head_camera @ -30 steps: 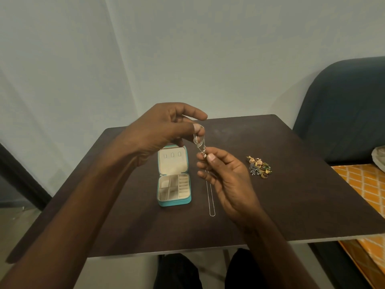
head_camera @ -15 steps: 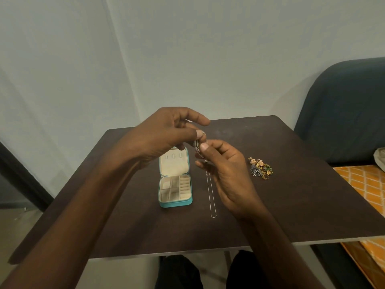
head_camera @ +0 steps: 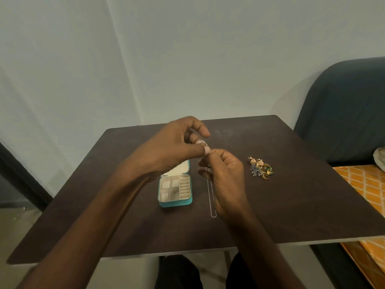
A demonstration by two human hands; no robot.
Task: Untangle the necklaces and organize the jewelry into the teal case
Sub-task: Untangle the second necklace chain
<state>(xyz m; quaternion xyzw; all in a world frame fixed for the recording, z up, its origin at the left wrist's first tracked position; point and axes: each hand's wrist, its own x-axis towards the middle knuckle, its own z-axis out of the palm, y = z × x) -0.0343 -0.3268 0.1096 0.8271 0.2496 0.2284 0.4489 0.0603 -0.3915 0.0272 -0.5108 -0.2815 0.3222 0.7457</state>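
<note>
**Fine chains being worked apart above the table**

At the centre of the frame the left hand [head_camera: 179, 142] is pinching a small bunch of silver chain [head_camera: 201, 142] between thumb and forefinger, its remaining fingers curling loosely above. Just below and right, the right hand [head_camera: 226, 174] is meeting it, thumb and forefinger closing on the same strands, the lower fingers half curled. From there one thin necklace loop [head_camera: 210, 197] is lying down toward the near edge of the dark table [head_camera: 302, 205], its bend resting on the surface just right of the teal case [head_camera: 176, 203], which is sitting open with its pale compartments showing nothing inside.

The chain is looking very light, limp and slippery, so it is likely kinking or snapping under a sharp tug. Holding it by fingertip on either side of the knot, and easing strands apart rather than pulling, is seeming the safer grip.

To the right of centre a heap of earrings and rings [head_camera: 260, 167] is waiting, well apart from the case.
</note>
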